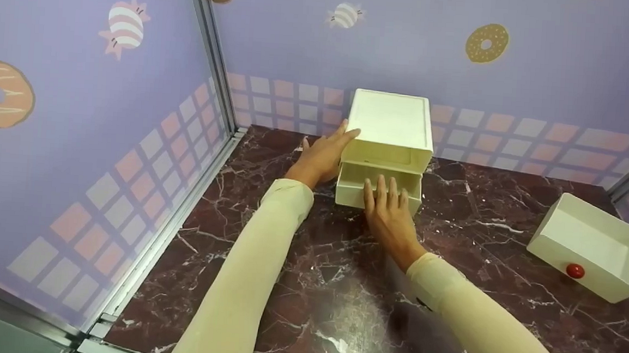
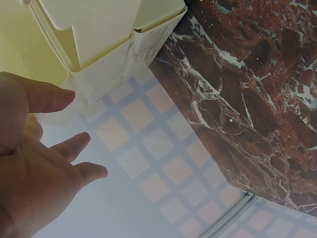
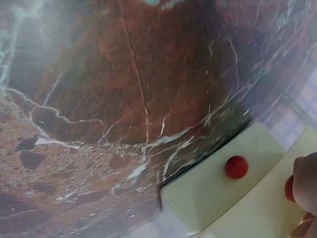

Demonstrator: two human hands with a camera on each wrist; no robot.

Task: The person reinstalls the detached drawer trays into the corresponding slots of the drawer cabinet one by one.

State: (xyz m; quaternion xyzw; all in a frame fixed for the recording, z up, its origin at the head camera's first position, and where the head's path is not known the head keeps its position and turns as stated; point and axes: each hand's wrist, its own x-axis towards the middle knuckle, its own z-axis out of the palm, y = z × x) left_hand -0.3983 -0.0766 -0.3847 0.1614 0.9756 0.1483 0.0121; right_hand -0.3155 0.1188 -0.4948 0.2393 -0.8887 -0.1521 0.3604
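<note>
In the head view a cream drawer cabinet (image 1: 389,118) stands against the back wall, its upper compartment without a drawer. Below that, a cream drawer (image 1: 349,196) sticks out partway. My right hand (image 1: 391,219) lies against this drawer's front, straight fingers reaching over the rim. The right wrist view shows its fingers (image 3: 306,183) by a red knob (image 3: 290,188), partly covered; a second front with a red knob (image 3: 237,167) sits nearest the tabletop. My left hand (image 1: 324,155) rests at the cabinet's left side, fingers (image 2: 54,101) spread and loosely extended.
A separate cream drawer (image 1: 589,237) with a red knob (image 1: 575,270) sits at the right of the dark red marble tabletop (image 1: 464,311). Lilac patterned walls (image 1: 398,50) stand behind and at both sides. A metal frame rail (image 1: 164,216) runs along the left edge.
</note>
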